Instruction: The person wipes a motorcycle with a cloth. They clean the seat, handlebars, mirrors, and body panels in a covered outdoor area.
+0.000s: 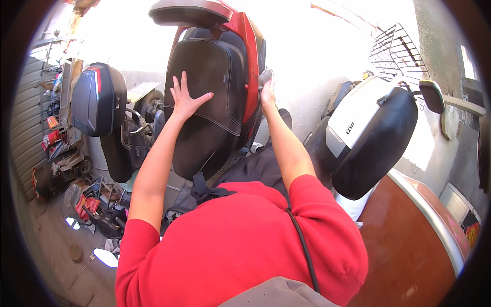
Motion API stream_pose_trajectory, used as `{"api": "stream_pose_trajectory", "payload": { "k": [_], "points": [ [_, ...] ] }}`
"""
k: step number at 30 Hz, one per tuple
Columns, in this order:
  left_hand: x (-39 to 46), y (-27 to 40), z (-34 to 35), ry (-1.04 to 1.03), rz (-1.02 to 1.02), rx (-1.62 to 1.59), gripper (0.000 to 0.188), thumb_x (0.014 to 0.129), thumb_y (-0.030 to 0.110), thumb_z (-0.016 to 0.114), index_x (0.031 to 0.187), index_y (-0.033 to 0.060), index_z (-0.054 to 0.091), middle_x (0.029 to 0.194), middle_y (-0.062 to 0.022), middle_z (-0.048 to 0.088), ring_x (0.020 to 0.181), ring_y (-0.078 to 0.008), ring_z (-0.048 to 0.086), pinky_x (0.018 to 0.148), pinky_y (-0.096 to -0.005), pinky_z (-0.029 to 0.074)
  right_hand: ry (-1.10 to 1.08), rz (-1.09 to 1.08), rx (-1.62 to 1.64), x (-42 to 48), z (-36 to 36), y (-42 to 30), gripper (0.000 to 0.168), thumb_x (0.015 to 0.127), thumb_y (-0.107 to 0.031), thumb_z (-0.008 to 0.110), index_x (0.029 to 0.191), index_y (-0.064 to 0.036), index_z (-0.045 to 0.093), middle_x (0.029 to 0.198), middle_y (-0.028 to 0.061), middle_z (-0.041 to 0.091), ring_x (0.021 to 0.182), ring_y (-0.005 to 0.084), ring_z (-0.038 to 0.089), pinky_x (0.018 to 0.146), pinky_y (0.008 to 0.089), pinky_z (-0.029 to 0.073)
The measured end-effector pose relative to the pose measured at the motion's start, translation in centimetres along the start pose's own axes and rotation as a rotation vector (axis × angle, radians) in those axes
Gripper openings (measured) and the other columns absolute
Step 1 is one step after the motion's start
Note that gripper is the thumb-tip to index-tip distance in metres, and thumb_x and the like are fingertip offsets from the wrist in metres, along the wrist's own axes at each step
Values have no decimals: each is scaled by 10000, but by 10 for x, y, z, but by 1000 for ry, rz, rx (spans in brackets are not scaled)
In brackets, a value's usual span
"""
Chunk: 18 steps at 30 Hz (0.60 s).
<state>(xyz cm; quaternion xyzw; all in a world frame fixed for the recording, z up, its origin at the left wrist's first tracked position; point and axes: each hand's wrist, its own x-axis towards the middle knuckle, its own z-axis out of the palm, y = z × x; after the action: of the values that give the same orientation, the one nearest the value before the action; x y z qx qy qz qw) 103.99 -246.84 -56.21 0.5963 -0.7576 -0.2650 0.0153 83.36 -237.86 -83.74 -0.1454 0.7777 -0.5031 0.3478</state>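
Note:
A red scooter [251,57] with a dark stitched seat [203,65] and a padded backrest [190,13] stands right before me. My left hand [187,100] is spread over the left half of the seat, fingers apart and holding nothing; whether the palm touches the seat cannot be told. At the scooter's right side, my right hand [267,92] is closed around a bunched grey cloth [264,76] beside the red side rail. Part of the cloth is hidden by the fingers.
A scooter with a dark top box [96,103] stands left. On the right are a white scooter with a black seat [378,142], a wire basket [399,53] and a brown glossy surface [399,238]. Piled odds and ends lie at the lower left, near a corrugated shutter [28,115].

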Motion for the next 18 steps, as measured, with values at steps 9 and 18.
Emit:
{"api": "stream_pose_trajectory", "payload": {
  "k": [9, 18],
  "points": [
    [8, 22, 10, -125, -166, 141, 1309, 633, 696, 754, 1539, 222, -63, 1569, -248, -115, 1389, -573, -99, 1093, -660, 192, -200, -414, 79, 21, -28, -117, 430, 994, -176, 417, 1409, -66, 444, 1478, 177, 384, 1408, 332, 288, 1168, 403, 202],
    [8, 39, 1, -154, -275, 162, 1302, 607, 601, 810, 1539, 276, -39, 1593, -122, -156, 1437, -478, -79, 935, -793, 279, -590, -660, -222, 164, 21, -227, 379, 1006, -287, 395, 1369, -251, 498, 1371, 152, 521, 1337, 378, 388, 1106, 484, 295]
  ]
}}
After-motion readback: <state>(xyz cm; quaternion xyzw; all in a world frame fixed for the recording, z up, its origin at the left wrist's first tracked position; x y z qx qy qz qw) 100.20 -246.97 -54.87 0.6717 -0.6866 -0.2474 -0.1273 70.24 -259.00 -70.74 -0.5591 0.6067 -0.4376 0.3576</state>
